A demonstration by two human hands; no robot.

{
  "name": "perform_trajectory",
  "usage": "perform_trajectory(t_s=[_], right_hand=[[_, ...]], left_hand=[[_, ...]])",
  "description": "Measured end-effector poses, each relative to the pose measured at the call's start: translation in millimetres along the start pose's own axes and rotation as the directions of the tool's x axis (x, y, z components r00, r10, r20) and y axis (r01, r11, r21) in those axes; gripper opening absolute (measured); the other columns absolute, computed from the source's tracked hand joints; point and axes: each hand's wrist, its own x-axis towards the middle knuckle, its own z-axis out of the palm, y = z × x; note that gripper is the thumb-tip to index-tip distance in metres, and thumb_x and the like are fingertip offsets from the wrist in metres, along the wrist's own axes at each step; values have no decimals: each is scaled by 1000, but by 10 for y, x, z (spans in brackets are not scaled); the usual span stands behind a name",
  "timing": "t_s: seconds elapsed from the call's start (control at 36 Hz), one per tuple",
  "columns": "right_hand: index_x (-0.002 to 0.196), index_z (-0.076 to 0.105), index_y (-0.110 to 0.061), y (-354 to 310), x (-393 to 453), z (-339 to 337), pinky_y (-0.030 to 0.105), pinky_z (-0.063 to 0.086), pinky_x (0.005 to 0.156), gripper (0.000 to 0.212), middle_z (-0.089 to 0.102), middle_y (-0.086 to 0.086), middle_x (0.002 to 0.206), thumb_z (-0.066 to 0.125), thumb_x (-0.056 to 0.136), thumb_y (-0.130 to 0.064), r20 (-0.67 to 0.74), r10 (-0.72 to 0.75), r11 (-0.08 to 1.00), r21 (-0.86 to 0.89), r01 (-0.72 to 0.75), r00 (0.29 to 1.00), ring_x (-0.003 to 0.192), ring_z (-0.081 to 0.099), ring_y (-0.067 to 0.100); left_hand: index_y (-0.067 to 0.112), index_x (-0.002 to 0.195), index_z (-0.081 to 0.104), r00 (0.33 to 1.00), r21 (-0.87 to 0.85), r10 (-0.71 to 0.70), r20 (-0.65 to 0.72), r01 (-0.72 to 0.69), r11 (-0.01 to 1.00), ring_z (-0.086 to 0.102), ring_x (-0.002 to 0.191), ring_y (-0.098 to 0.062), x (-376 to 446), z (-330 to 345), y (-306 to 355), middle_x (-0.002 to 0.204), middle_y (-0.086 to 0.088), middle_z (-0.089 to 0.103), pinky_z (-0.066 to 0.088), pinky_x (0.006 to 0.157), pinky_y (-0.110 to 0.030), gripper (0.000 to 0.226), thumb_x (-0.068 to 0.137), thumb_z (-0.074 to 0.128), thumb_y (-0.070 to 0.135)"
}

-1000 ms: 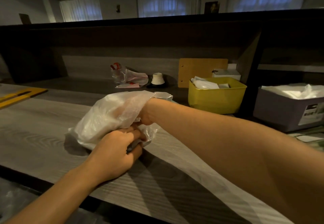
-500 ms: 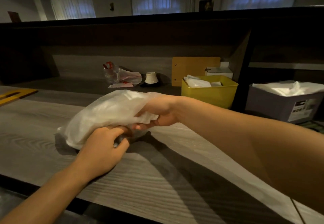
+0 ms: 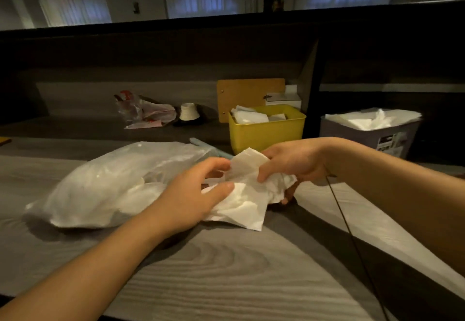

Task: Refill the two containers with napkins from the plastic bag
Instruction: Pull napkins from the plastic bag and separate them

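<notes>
We cannot count the napkins; our left hand and right hand both clutch the bunch beside one plastic bag. Beyond it: one yellow container, one grey container.

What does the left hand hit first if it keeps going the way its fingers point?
Left hand points right and slightly away; its fingers already touch the napkins. Past them, probably the right hand, which holds the same bunch. Depth is unclear.

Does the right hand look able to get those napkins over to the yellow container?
Probably yes: the right hand grips the napkins, and nothing stands between them and the yellow container just behind.
</notes>
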Motion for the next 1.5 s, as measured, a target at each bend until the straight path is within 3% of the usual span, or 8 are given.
perform_trajectory(t_s=[0.11,0.22,0.31,0.39,0.58,0.89,1.33,1.5], right_hand=[[131,57,-23,139,-77,-135,32,63,73,42,65,-2,120,70,92,-15,-174,-137,967,-236,94,975,102,67,18],[145,40,-39,391,-126,-130,21,57,66,73,56,-3,130,72,88,-6,-242,-144,990,-39,139,960,103,62,13],[143,47,-37,593,-111,-110,27,57,86,67,55,1,138,73,89,-7,-281,-163,971,126,205,946,113,60,16],[143,49,-34,694,-57,-60,21,58,76,62,56,-2,137,69,91,-6,-360,-211,953,133,274,909,110,60,11],[142,51,-31,744,51,65,29,57,95,50,66,-11,122,56,99,-6,-535,-369,909,-38,415,760,114,62,4],[141,46,-32,798,92,97,31,58,89,49,71,-8,107,58,99,-8,-600,-383,907,-98,411,702,95,69,8],[122,67,-28,743,31,108,26,56,90,25,70,-17,110,54,102,-35,-493,-396,907,-78,414,774,103,64,-1],[101,76,-19,787,49,97,29,60,82,14,76,-7,91,62,99,-20,-545,-399,888,-28,459,737,88,72,8]], left_hand=[[40,146,40,996,22,-28,82,26,999,51,123,0,329,241,145,146,18,48,45,96,-21,64,90,71,41],[40,144,42,991,-38,-66,118,71,997,54,118,-3,543,329,180,146,17,45,48,94,-25,64,89,74,35],[39,139,48,984,-64,-91,155,101,993,57,111,0,688,370,156,141,15,51,51,90,-25,57,90,74,30],[44,131,51,985,-130,-121,124,137,982,57,116,-4,753,367,119,133,16,56,52,84,-23,51,89,75,28],[49,147,28,957,134,-140,255,109,985,51,104,5,689,260,203,124,28,47,45,77,-14,92,72,82,52],[32,88,59,947,437,-268,175,169,884,57,73,-8,559,249,269,80,11,60,42,62,-26,41,70,78,64],[32,97,67,998,-130,-23,58,30,991,69,81,-5,569,296,119,92,17,70,57,65,-22,19,85,78,23],[38,102,66,999,-263,-33,2,32,964,71,92,-8,586,348,88,97,19,70,61,71,-28,29,82,78,22]])
